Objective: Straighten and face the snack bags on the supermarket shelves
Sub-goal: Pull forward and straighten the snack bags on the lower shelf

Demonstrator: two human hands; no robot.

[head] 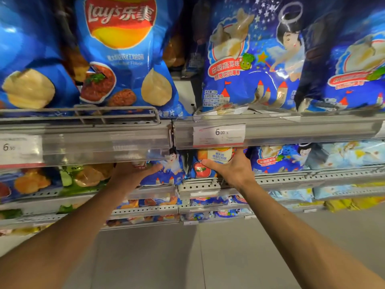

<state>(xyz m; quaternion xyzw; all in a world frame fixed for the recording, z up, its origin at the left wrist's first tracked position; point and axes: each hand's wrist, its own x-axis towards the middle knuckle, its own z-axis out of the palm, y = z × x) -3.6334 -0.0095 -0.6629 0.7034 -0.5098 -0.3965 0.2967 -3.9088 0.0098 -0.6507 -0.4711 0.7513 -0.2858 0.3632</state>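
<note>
Snack bags on upper shelf (270, 130) faced; lower-shelf tomato bag (210, 163) gripped by right hand (233, 170), angel bag (166, 172) by left hand (133, 171); straightening unfinished.

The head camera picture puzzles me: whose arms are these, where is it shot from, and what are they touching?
No machine here: a person wears a wide-angle camera on the head, looking forward and down along both bare arms. They face supermarket shelves. On the upper shelf stand a blue Lay's chip bag and a blue angel-print snack bag, above a 6.00 price tag. One shelf down, the left hand presses a blue snack bag, and the right hand grips a tomato-print bag, straightening them.
</note>
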